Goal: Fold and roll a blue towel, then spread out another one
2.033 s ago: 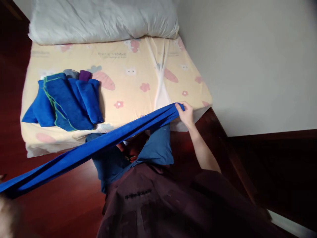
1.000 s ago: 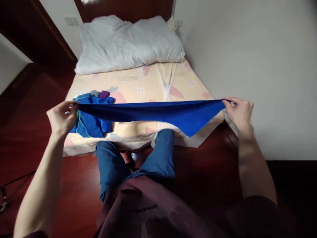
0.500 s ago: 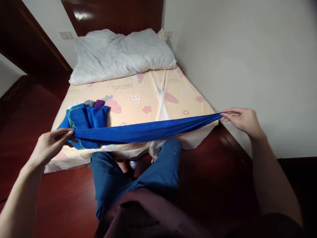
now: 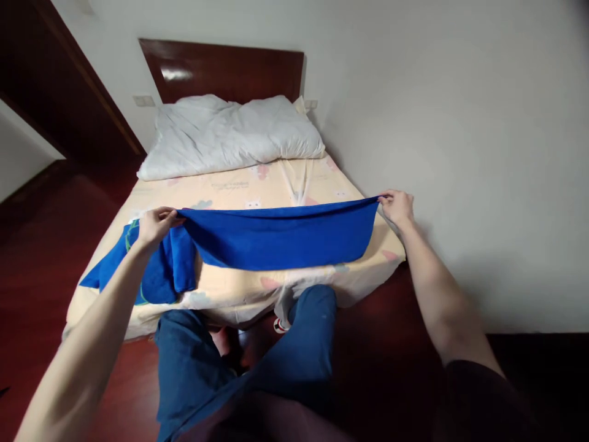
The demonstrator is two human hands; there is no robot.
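A long blue cloth (image 4: 285,236) hangs stretched between my two hands above the near end of the bed. My left hand (image 4: 157,226) pinches its upper left corner. At the upper right corner, my right hand (image 4: 396,206) is closed on the same cloth. The lower edge droops close to the bed sheet; whether it touches cannot be made out. Under and beside my left forearm lies a heap of blue fabric (image 4: 181,270) with green trim, partly hidden by that arm.
The bed has a cream sheet (image 4: 230,301) printed with pink and grey figures. A large whitish pillow (image 4: 234,135) lies against the dark wooden headboard (image 4: 230,67). A wall (image 4: 483,153) runs along the right. My knees (image 4: 313,313) are at the bed's near edge.
Both hands have moved forward over the bed and closer together. The blue cloth, a narrow taut strip before, now hangs down as a wider panel. My view has tilted up a little.
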